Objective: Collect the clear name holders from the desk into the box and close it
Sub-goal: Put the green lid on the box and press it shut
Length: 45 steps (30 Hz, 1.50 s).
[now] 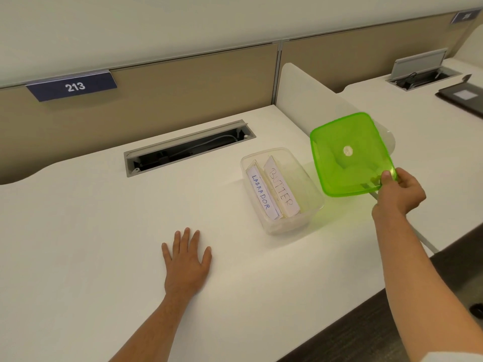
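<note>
Counter (104, 231): a wide white surface that carries the box and the left hand; a beige partition stands along its far edge.
Partition (183, 82): beige panel behind the counter, with a dark blue sign (72, 86) reading 213 hung on its top edge at the left.
Cable tray (188, 147): a long grey-rimmed slot sunk into the counter near the partition, its flap open and dark inside.
Lid (350, 152): translucent green, rounded rectangle, held tilted in the air just right of the box and not on it; a small round sticker sits near its middle.
Box (311, 202): clear plastic, open at the top, resting on the counter right of centre, below and left of the lid.
Name holders: two lie inside the box side by side, leaning; the left one (262, 195) carries a card reading LABRADOR in blue, the right one (282, 188) a card reading BUTTER in dark letters.
Right hand (401, 192): pinches the lid's near right corner, thumb on top and fingers beneath.
Left hand (187, 259): flat on the counter, palm down, fingers spread, gripping nothing, well left of the box.
</note>
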Available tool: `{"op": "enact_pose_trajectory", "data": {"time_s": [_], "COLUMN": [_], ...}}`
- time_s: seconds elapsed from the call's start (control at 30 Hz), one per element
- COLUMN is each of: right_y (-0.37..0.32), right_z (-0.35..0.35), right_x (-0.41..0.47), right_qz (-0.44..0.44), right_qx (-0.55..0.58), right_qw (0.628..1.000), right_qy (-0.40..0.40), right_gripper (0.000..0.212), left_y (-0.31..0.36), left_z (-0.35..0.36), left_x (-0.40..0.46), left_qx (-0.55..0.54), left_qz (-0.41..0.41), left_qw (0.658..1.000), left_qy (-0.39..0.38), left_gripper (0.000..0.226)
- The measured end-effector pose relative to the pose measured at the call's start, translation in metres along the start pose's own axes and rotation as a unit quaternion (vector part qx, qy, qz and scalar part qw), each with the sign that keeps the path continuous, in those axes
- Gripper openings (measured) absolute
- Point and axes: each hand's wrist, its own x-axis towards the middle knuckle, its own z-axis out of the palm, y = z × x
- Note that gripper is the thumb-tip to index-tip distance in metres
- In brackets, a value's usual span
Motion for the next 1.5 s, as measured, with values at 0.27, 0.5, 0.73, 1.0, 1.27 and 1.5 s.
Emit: {"op": "enact_pose_trajectory", "data": {"time_s": [0.27, 0.5, 0.73, 1.0, 1.27, 1.5], "right_y": [-0.010, 0.015, 0.027, 0.034, 0.044, 0.043], "right_z": [0.026, 0.029, 0.023, 0.014, 0.012, 0.010], "right_x": [-0.027, -0.065, -0.079, -0.084, -0.091, -0.086], "right_qz": [0.087, 0.176, 0.176, 0.096, 0.061, 0.033], "right_qx": [0.081, 0.065, -0.008, -0.152, -0.195, -0.205], "right_qw": [0.987, 0.970, 0.972, 0.972, 0.963, 0.957], "right_qy": [-0.109, -0.156, -0.157, -0.153, -0.174, -0.201], "right_gripper": [0.032, 0.019, 0.029, 0.017, 0.003, 0.004], "left_y": [0.001, 0.002, 0.000, 0.000, 0.003, 0.009], "left_z": [0.000, 0.000, 0.002, 0.001, -0.002, -0.010], "left_x": [0.001, 0.000, 0.000, -0.001, -0.001, 0.016], "left_qx": [-0.003, -0.011, -0.011, -0.006, -0.019, -0.064], "left_qz": [0.001, -0.002, -0.002, -0.003, -0.005, -0.029], "left_qw": [1.000, 1.000, 1.000, 1.000, 1.000, 0.998], "left_qy": [0.001, 0.002, 0.003, 0.003, 0.002, 0.007], "left_gripper": [0.064, 0.063, 0.063, 0.072, 0.067, 0.051]}}
